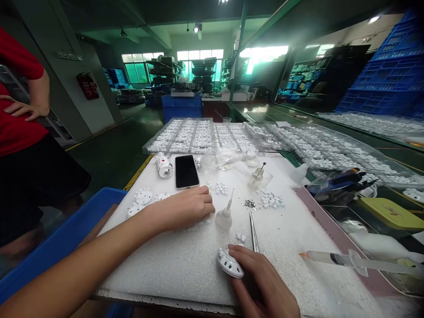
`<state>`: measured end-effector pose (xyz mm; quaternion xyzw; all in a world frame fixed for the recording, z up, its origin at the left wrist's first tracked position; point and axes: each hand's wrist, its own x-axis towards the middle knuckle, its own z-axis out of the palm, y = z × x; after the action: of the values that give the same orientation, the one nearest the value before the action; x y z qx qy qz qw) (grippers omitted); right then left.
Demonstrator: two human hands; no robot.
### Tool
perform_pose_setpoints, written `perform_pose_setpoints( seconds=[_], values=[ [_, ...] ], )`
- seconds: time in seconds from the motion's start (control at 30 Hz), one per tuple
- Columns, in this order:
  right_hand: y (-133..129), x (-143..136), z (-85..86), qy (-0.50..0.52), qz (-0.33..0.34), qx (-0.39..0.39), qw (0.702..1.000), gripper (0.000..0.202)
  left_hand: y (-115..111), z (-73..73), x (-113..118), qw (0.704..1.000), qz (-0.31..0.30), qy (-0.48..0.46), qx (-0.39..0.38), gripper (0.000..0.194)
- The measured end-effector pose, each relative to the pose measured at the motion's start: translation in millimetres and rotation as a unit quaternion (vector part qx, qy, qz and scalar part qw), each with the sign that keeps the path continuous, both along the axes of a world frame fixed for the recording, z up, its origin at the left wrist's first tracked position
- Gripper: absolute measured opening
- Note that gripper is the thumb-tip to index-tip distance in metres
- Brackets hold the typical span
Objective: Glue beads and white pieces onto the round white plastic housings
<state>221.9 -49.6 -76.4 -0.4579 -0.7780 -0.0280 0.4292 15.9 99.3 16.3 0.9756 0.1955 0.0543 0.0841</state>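
Note:
My right hand (261,282) grips a round white plastic part (230,263) with slots around its edge, tilted up off the foam mat. My left hand (190,205) rests palm down among small white pieces, its fingers curled together; the fingertips and whatever they pinch are hidden. Between my hands stands a translucent squeeze bottle (224,217) with a thin nozzle. A pair of metal tweezers (254,232) lies just beyond my right hand. More round white parts (143,195) lie left of my left hand, partly behind the forearm.
A phone (187,171) and a white cylindrical model (164,165) lie at the back left. Small white pieces (271,199) and tiny metal bits (250,204) form piles. A syringe (338,258) juts from the right. Filled trays (192,134) line the back; a person (23,97) stands left.

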Motion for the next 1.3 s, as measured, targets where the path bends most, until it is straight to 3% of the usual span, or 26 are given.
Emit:
perform_pose_setpoints(
  seconds=[0.1, 0.23, 0.37, 0.53, 0.7, 0.93, 1.3],
  values=[
    [0, 0, 1.5, 0.003, 0.0, -0.005, 1.0, 0.029, -2, 2.2, -10, 0.998, 0.02, -0.041, -0.041, 0.019],
    [-2, -2, 4.8, 0.022, 0.002, -0.02, 1.0, 0.031, -12, 17.2, -20, 0.972, 0.053, -0.143, -0.178, 0.018],
    [-6, -5, 12.3, 0.073, 0.015, -0.055, 0.996, 0.031, -26, 24.7, -16, 0.938, 0.009, -0.2, -0.283, 0.013],
    [-6, -5, 22.8, 0.167, 0.058, -0.104, 0.979, 0.028, -35, 17.7, -7, 0.908, -0.054, -0.201, -0.362, 0.013],
    [-5, -4, 29.4, 0.213, 0.093, -0.16, 0.959, 0.025, -36, 15.5, -4, 0.893, -0.062, -0.199, -0.399, 0.015],
    [-7, -2, 21.5, 0.277, 0.128, -0.27, 0.913, 0.022, -39, 8.3, 2, 0.87, -0.074, -0.179, -0.453, 0.014],
    [-13, -17, 30.2, 0.429, 0.101, -0.336, 0.832, 0.029, -46, 1.0, 10, 0.847, -0.071, -0.271, -0.452, 0.011]
  ],
)
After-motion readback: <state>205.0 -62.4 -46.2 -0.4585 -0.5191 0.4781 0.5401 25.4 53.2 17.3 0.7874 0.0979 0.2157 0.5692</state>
